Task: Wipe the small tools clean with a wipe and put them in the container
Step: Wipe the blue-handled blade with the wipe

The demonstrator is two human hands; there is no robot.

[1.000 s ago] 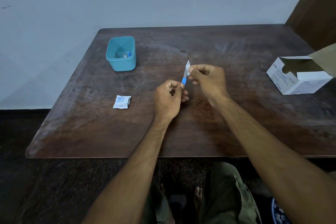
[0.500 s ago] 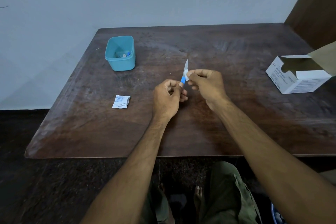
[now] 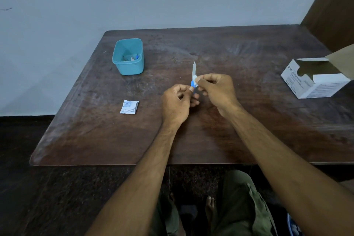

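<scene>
Now the left hand [image 3: 177, 101] pinches the blue handle of a small tool [image 3: 193, 74] near the middle of the worktop [image 3: 249, 140], holding it almost upright with its pale, thin blade pointing up toward the far edge. The right hand [image 3: 216, 90] has its fingers [image 3: 201, 79] closed on a small white wipe [image 3: 195, 79], pressed against the tool just above the handle. To do this step well, I think the left grip should stay firm and low on the handle, while the right fingers keep the wipe folded around both flat sides and slide it along the blade toward the tip — slowly, because the tip looks pointed and the wipe is thin. The tool seems rigid, narrow and smooth; the wipe looks soft and crumpled. The container [image 3: 128, 56] is a teal plastic tub with rounded corners, standing near the far left corner, and some small items already lie inside, too small to name. A torn white sachet [image 3: 129, 107], flat and wrinkled, lies toward the left edge. An open cardboard box [image 3: 316, 78] stands at the right edge — its flap is lifted. The worktop is dark wood, worn and scratched, with rounded corners.
</scene>
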